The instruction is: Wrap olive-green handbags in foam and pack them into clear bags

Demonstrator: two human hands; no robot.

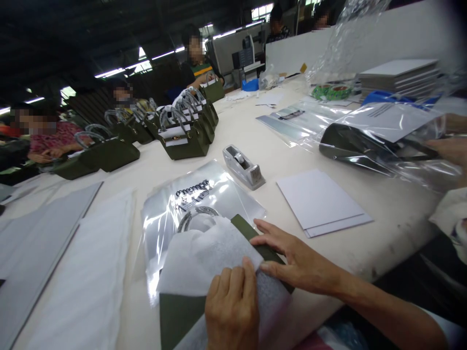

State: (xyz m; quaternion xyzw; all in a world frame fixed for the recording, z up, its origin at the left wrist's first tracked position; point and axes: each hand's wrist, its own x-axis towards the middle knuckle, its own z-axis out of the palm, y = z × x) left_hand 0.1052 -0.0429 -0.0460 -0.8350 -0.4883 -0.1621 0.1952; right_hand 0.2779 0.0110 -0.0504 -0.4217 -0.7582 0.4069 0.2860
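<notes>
Left hand (232, 304): fingers curled down on the tissue (204, 260) near its edge; pinched or just pressed, can't tell, underside hidden. Right hand (294, 260): spread, not closed round anything, fingertips on the bag (180, 318) along its far right edge, thumb at the tissue. Olive bag lies right in front of the person, mostly under tissue, its wrapped handle (200, 212) over the printed sleeves (237, 199). Main risk: tissue looks thin, so a hard pull between the two hands could tear or crease it. If the left fingers ease off, the loose sheet may spring up and bare the olive face, which could then pick up scuffs. The sleeves look slick; sideways push might slide bag and sleeves together, maybe knocking the tape dispenser (243, 166) just beyond. Right elbow swinging out could catch a co-worker's hand (450, 146) or the plastic (394, 165) by it, though they're well apart. White cards (323, 199) lie loose on the table (394, 206); a sleeve brush could scatter them.
</notes>
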